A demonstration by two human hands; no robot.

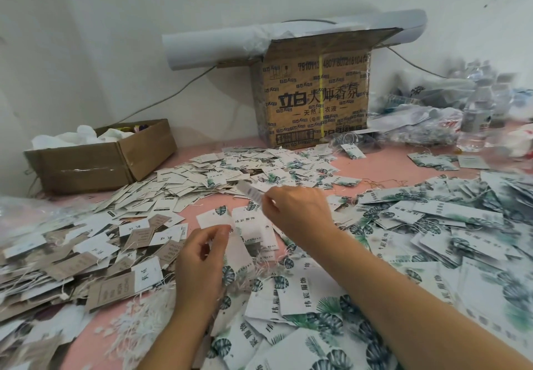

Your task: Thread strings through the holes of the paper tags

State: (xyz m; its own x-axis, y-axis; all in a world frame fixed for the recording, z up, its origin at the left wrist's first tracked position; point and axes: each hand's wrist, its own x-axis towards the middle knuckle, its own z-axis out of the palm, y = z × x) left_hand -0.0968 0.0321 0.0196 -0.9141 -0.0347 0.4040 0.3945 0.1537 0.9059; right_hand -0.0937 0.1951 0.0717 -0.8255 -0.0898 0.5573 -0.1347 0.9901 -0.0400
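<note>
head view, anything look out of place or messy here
Yes. A long white roll lies tilted across the top of the tall printed box, overhanging both sides, and paper tags are strewn in loose heaps over the pink table.

The tall cardboard box [311, 95] reads "立白 大师香氛"; leaf-print tags [294, 291] bear "服饰".

I saw only two hands and two arms of the person. The left hand [199, 251] and the right hand [294, 211] were both bare. Back from each grip the wrists were bare too. The left forearm [184, 326] and the right forearm [403, 297] had skin showing right down to the bottom edge of my view. Both arms looked slim and smooth. The right hand's fingertips [266, 200] were blurred, so I could not see the nails.
</note>
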